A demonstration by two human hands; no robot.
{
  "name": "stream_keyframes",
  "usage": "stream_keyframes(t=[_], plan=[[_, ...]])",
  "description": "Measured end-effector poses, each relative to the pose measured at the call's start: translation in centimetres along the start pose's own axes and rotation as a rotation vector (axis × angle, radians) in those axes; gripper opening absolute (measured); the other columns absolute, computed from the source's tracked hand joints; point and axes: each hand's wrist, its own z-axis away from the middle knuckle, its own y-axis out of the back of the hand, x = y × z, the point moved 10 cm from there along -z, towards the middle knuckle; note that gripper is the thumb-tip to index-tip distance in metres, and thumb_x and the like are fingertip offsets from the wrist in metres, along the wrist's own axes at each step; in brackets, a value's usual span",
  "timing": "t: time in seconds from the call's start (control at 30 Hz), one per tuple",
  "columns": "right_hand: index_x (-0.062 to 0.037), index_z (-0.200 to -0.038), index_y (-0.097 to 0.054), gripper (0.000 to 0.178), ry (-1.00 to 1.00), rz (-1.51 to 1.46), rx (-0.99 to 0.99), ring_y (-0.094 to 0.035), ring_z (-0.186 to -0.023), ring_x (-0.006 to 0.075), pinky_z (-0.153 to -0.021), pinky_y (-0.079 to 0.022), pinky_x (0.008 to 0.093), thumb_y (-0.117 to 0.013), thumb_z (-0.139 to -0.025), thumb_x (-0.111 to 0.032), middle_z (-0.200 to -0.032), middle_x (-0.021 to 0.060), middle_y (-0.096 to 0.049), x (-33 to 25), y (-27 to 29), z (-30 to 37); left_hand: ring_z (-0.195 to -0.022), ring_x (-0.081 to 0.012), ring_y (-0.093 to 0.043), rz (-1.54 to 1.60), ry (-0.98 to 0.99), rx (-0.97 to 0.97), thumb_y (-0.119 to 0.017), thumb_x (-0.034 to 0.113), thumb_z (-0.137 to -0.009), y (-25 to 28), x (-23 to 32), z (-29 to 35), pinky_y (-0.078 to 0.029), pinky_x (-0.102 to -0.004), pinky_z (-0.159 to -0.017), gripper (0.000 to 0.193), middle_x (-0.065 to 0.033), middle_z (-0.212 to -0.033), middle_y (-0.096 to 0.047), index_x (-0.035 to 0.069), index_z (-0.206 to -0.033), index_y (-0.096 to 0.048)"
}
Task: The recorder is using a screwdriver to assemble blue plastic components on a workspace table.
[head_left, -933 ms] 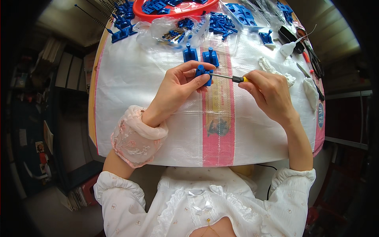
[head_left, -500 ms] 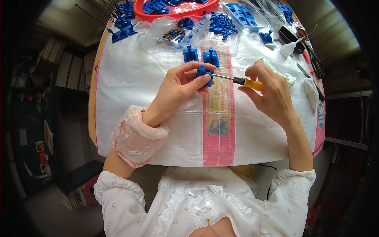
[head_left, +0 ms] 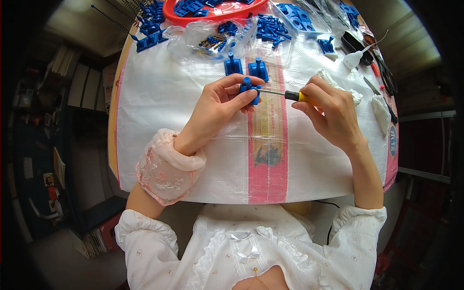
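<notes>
A small blue plastic part with a round knob on top is pinched in my left hand, between thumb and fingers. My right hand is closed round the yellow handle of a screwdriver. Its thin metal shaft points left, and the tip meets the right side of the blue part; the exact contact is too small to make out. Just beyond my left hand, two similar blue knobbed parts stand on the table, one on the left and one on the right.
A white woven sheet covers the table. Along the back are a red tray of blue parts, a clear bag with small metal pieces, and a box of blue pegs. At right lie a white squeeze bottle, crumpled tissue and scissors.
My right fingers have closed further round the screwdriver handle, from a looser hold with fingers lifted. The blue part has shifted slightly; my left hand keeps its pinch.
</notes>
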Motion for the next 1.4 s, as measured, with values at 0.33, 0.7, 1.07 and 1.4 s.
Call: stream_keyframes(t=[0.33, 0.7, 1.07, 1.4], plan=[[-0.0046, -0.077, -0.061, 0.027, -0.025, -0.035, 0.005, -0.060, -0.057, 0.0269, -0.052, -0.044, 0.0377, -0.068, -0.093, -0.025, -0.075, 0.0077, -0.060, -0.1, -0.1, 0.2, -0.089, -0.0067, -0.064, -0.065, -0.037, -0.069, -0.067, 0.014, -0.097, -1.2, 0.5, 0.1, -0.051, -0.0204, -0.078, 0.027, -0.0043, -0.101, -0.071, 0.005, -0.122, -0.066], [-0.0048, -0.090, -0.055, 0.033, 0.011, -0.104, -0.020, -0.063, -0.064, 0.0250, -0.054, -0.048, 0.0354, -0.083, -0.077, -0.016, -0.084, 0.0073, -0.061, -1.0, -0.4, 0.2, -0.087, -0.0063, -0.063, -0.044, -0.003, -0.039, -0.068, 0.015, -0.097, -0.6, 0.4, 0.1, -0.050, -0.0202, -0.077, 0.028, -0.0041, -0.098, -0.072, 0.006, -0.123, -0.066], [-0.0045, -0.087, -0.066, 0.026, 0.026, 0.025, 0.120, -0.064, -0.061, 0.0185, -0.055, -0.049, 0.0300, -0.086, -0.075, -0.015, -0.079, 0.0038, -0.063, -0.1, 1.1, -0.1, -0.084, -0.0061, -0.066, 0.000, -0.022, -0.024, -0.070, 0.016, -0.096, -0.4, 0.1, -0.1, -0.054, -0.0197, -0.075, 0.026, -0.0031, -0.096, -0.073, 0.006, -0.120, -0.068], [-0.0055, -0.097, -0.071, 0.027, -0.027, 0.013, 0.023, -0.063, -0.059, 0.0187, -0.053, -0.046, 0.0327, -0.076, -0.085, -0.029, -0.076, 0.0047, -0.067, 0.1, 0.3, 0.0, -0.084, -0.0062, -0.066, 0.009, -0.010, 0.019, -0.070, 0.017, -0.096, 0.2, -0.1, -0.1, -0.054, -0.0193, -0.075, 0.026, -0.0033, -0.094, -0.072, 0.007, -0.120, -0.069]])
